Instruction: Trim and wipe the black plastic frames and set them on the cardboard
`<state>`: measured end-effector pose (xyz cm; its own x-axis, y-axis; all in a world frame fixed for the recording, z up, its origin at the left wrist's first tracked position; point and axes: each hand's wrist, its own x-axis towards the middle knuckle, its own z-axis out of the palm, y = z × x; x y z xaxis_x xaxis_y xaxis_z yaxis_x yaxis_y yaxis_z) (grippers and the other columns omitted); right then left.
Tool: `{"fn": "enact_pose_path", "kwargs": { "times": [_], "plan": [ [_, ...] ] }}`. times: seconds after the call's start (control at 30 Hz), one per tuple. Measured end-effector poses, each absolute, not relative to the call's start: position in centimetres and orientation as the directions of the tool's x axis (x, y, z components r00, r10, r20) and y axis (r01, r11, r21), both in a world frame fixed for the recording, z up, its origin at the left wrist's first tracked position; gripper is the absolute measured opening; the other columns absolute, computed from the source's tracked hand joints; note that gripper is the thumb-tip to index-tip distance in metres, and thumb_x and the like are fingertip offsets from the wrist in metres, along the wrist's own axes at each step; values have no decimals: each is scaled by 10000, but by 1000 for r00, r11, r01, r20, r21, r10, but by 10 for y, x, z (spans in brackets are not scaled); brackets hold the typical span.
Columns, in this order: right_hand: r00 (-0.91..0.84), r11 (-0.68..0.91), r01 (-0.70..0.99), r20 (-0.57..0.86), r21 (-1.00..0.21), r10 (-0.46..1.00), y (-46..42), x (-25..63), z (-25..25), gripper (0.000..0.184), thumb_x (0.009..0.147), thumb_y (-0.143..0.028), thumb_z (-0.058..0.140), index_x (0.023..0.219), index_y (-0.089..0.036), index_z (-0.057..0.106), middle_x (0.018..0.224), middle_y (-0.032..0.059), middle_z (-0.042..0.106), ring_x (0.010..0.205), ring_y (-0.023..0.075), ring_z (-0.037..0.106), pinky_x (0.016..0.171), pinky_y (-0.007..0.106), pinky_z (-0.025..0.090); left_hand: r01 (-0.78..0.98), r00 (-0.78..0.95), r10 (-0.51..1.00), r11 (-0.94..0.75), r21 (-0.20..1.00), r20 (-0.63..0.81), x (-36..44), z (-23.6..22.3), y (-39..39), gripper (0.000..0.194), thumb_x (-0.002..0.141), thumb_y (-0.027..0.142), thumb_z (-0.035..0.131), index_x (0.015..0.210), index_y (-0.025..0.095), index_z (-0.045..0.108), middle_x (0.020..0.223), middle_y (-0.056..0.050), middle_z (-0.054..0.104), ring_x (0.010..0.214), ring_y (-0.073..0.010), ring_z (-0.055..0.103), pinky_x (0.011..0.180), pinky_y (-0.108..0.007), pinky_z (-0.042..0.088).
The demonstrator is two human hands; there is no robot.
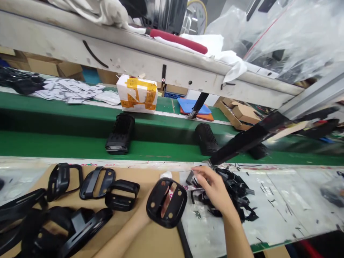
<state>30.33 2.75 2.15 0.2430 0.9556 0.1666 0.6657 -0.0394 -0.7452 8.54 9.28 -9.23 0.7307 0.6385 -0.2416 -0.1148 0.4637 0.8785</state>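
L hand gripped rounded black slotted plastic plate above brown cardboard sheet; R hand half-curled at tangled black pcs. pile, hold unclear; prob. pickup step, next needed clean pinch

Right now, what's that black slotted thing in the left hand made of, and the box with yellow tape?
The black slotted frame is probably hard plastic, semi-glossy: a sheen follows its smooth, rounded rim. The white box looks like matte cardboard, with flat sides and straight edges, though that's less certain.
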Motion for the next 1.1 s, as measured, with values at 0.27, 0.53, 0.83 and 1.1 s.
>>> {"fn": "enact_pose_path", "kwargs": {
  "times": [0.27,0.53,0.83,1.1],
  "plan": [
    [344,-125,811,293,-571,892,72,356,-18,234,912,-366,668,730,-221,687,771,84,662,802,280,603,851,439,475,-342,648,717,577,742,-259,99,-101,107,586,736,718,786,952,178,713,545,34,536,457,-130,472,493,-282,426],
    [201,268,604,470,-750,860,46,295,-4,120,1021,-351,690,969,-252,733,939,50,716,888,232,682,777,343,547,-463,558,797,532,709,-233,86,-87,109,533,799,665,789,757,155,638,541,42,507,460,-91,422,498,-247,333],
    [160,382,657,616,-650,772,80,237,-27,112,982,-133,727,989,-239,693,838,-14,641,680,160,555,687,308,473,-499,411,882,430,752,-230,83,-105,110,505,735,583,865,994,155,795,981,-86,793,1047,-311,688,920,-387,532],
    [249,441,551,644,-708,723,75,230,-41,149,952,-110,743,897,-241,696,891,-1,638,740,170,577,670,299,454,-411,511,841,420,809,-177,78,-81,109,597,766,442,887,1271,180,707,1038,-62,766,897,-216,683,825,-303,525]
  ]
}}
